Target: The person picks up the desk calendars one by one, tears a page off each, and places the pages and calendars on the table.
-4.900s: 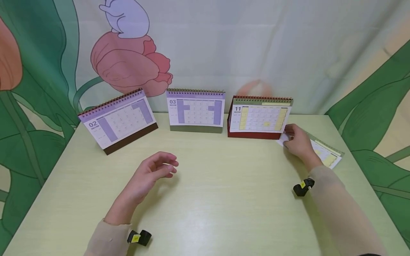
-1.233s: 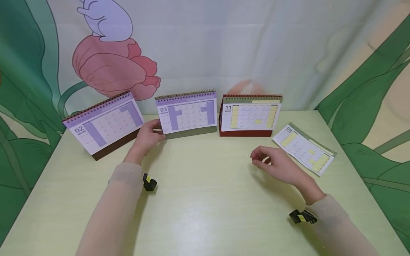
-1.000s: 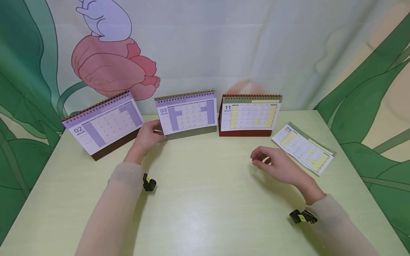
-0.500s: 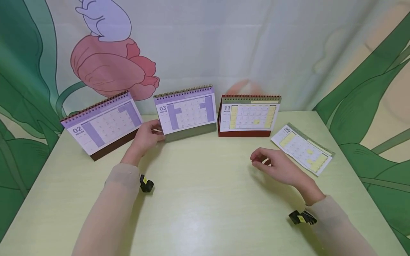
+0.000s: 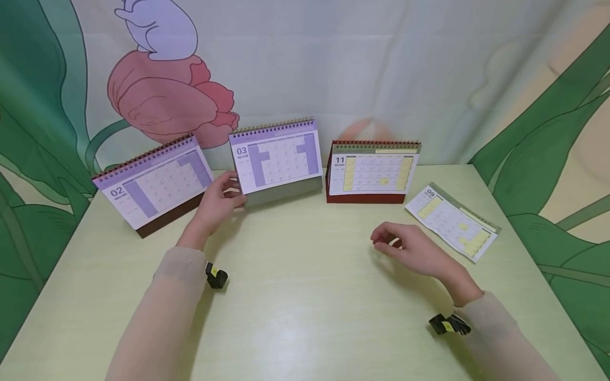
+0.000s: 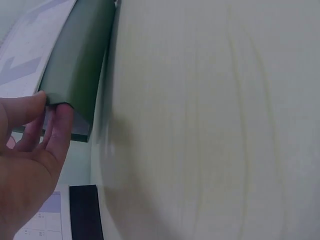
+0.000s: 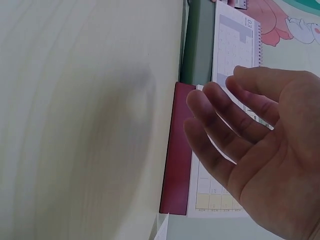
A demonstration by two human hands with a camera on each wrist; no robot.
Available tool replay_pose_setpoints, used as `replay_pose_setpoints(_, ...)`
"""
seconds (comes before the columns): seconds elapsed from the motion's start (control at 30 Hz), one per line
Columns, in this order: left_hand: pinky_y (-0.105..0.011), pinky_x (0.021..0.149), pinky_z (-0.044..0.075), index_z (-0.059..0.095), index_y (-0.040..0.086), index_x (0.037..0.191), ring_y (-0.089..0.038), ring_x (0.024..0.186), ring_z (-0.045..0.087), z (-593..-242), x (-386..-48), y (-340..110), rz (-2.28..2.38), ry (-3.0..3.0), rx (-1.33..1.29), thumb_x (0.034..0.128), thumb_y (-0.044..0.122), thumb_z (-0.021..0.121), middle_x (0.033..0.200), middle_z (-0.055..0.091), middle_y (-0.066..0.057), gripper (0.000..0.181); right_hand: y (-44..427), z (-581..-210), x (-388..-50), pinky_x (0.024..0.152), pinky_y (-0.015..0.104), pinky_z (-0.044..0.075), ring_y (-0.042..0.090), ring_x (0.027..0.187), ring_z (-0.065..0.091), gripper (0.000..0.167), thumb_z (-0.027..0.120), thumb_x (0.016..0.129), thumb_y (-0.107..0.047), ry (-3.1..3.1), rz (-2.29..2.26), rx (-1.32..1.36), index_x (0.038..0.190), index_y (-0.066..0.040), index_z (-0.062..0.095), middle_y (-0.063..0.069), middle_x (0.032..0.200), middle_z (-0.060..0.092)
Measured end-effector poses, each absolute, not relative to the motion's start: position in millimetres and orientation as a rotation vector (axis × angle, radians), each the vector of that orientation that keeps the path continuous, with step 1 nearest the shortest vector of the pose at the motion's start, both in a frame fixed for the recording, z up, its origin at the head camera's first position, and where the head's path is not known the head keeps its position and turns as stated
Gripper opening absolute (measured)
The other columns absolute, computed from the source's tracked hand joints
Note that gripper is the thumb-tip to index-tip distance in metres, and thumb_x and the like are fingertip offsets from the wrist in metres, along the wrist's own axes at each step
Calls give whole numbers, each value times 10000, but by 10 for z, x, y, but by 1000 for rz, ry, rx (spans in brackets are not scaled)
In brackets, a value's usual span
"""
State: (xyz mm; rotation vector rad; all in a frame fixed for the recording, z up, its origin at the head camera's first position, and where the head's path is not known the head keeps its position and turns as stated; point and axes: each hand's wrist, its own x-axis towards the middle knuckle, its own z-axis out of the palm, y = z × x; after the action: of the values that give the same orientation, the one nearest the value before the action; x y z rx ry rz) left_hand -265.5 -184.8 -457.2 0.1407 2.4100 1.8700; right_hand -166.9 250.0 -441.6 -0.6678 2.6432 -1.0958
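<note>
03 calendar (image 5: 278, 159): near the back of the table (image 5: 295, 307), between the 02 calendar (image 5: 154, 182) and the 11 calendar (image 5: 374, 172); we see its spiral on top, a purple page to the front and a green base below, while we cannot tell whether that base fully bears on the tabletop.
left hand (image 5: 216, 205): it pinches the left end of the 03 calendar, thumb at the front face and fingers reaching into the hollow side of the stand (the left wrist view shows us this best).
right hand (image 5: 412, 246): above the table in front of the 11 calendar, fingers loosely bent, with gaps between them, palm facing inward.
11 calendar: upright just beside the 03 calendar, on a red base, with yellow columns on its page.
02 calendar: set at an angle, purple page on a brown base, just behind the left hand.
09 calendar (image 5: 450, 222): at the right, lying low and askew, the sheet slightly wavy.
sleeves (image 5: 152, 312): pale beige on both arms, a small black camera (image 5: 216, 276) at each wrist.
curtain (image 5: 295, 69): behind everything, printed with green leaves, a pink flower and a pale animal.
</note>
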Motion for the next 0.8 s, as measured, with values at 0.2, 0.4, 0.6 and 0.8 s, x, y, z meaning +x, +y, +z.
replay_pose_setpoints(0.2,-304,847,577,468,-44,1398,-368,1087,614,-4523,-2606,-1833,1880,2445,168,950,-134,604,1259,539,-252,477,2460,-4415,-1656,838,395,554,169,966,645,129,671,1005,-113,2618,-1107,-691,1126,-70,690,62,1062,712)
replay_pose_setpoints(0.4,-280,835,575,447,-55,1409,-339,1076,604,-4499,-2538,-1867,1891,2453,171,953,-140,590,1284,540,-254,486,2421,-4413,-1636,838,398,556,166,969,645,135,664,1010,-110,2610,-1117,-714,1135,-65,685,67,1057,711)
replay_pose_setpoints(0.6,-264,816,572,480,-54,1395,-376,1049,608,-4473,-2469,-1919,1881,2462,188,942,-165,582,1266,557,-254,477,2358,-4426,-1638,835,391,561,166,969,643,153,673,1001,-92,2604,-1103,-738,1149,-56,680,56,1058,711)
replay_pose_setpoints(0.8,-302,831,580,479,-62,1393,-374,1041,598,-4440,-2387,-1952,1896,2411,212,938,-184,562,1271,544,-255,478,2263,-4452,-1641,854,357,570,183,1037,653,212,676,996,-85,2632,-1059,-806,1203,-41,662,79,1159,688)
